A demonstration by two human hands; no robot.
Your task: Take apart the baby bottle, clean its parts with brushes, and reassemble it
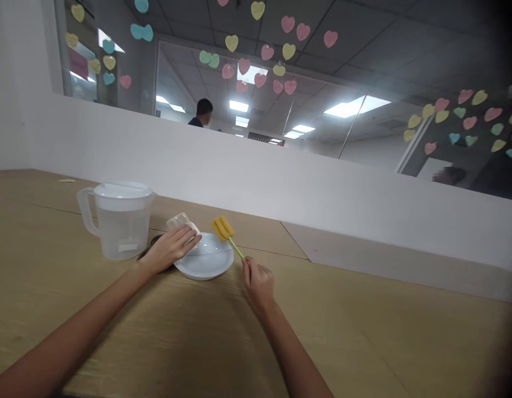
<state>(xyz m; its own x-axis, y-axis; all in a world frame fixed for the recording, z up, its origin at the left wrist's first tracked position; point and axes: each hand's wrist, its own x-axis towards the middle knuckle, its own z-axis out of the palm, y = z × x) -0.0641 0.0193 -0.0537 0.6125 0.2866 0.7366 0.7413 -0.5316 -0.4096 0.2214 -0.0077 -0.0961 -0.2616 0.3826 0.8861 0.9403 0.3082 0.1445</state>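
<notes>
My left hand (173, 247) is closed on a clear plastic cup (179, 219), which lies tilted at the back left of a white bowl (210, 265). The fingers cover much of the cup, so its full shape is hidden. My right hand (259, 281) grips the thin green handle of a sponge brush (223, 228). Its yellow sponge head is raised, just beyond the bowl's back right rim. Under my left wrist shows part of a dark round object (156, 246), its kind unclear.
A lidded translucent pitcher (123, 229) stands at the left, its handle turned left. The wooden tabletop (363, 331) meets a low white wall (256, 182) with glass above it. Heart-shaped sticky notes dot the glass. Two people's heads show beyond it.
</notes>
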